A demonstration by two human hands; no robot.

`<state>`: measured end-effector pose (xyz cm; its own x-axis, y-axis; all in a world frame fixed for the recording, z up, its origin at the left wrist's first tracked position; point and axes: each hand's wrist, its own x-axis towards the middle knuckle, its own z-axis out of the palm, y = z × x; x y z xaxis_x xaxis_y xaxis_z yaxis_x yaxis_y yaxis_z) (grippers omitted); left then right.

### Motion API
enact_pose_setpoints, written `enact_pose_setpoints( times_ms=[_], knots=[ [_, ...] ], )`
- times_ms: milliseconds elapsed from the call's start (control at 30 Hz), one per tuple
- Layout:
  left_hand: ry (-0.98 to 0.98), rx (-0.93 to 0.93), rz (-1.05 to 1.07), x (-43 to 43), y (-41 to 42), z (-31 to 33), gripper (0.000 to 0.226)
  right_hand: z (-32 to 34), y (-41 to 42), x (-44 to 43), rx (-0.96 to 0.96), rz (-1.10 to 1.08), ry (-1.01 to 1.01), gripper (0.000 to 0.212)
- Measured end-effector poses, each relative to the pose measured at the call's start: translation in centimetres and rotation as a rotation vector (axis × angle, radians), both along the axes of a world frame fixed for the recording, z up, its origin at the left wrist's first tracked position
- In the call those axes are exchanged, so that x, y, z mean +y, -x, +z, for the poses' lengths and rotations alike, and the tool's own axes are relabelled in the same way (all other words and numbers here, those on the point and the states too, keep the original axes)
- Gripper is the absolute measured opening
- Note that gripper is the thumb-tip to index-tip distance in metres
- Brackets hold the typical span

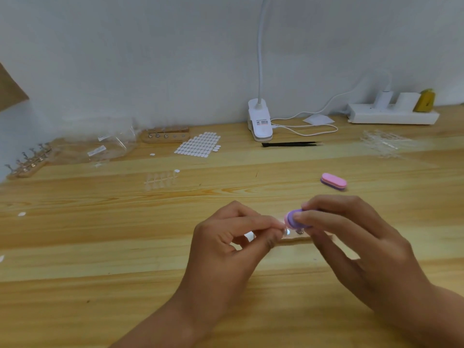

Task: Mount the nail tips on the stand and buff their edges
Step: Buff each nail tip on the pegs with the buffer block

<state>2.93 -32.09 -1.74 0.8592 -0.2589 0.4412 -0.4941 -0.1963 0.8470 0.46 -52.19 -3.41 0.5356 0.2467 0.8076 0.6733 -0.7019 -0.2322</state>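
Observation:
My right hand (351, 237) grips a small pink and purple buffer block (295, 218) between thumb and fingers. Its end rests against a clear nail tip (285, 228) that my left hand (233, 237) pinches with thumb and forefinger. Under both hands lies a wooden stand (298, 239) with small metal holders, mostly hidden by my fingers. A strip of clear nail tips (159, 180) lies on the table to the left. A second pink and purple buffer (334, 181) lies behind my right hand.
The wooden table (100, 247) holds two more wooden stands (165, 135) (27, 164), clear plastic bags (113, 146), a sheet of white adhesive tabs (198, 145), black tweezers (291, 144), a white clip lamp (259, 121), a power strip (391, 116) and clear plastic sprues (384, 144).

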Motion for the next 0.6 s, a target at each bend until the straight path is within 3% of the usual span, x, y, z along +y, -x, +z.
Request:
enact_pose_setpoints(
  times_ms=[333,433,600],
  knots=[
    [0.063,0.169,-0.079,0.20,-0.03,0.11,0.005,0.18,0.26,0.02,-0.024,0.054,-0.014,0.032],
    [0.078,0.197,-0.149,0.19,0.11,0.19,0.016,0.02,0.57,0.49,-0.054,0.117,0.070,0.037],
    [0.087,0.201,-0.137,0.31,-0.08,-0.15,0.014,0.32,-0.22,-0.40,-0.048,0.007,0.028,0.030]
  ],
)
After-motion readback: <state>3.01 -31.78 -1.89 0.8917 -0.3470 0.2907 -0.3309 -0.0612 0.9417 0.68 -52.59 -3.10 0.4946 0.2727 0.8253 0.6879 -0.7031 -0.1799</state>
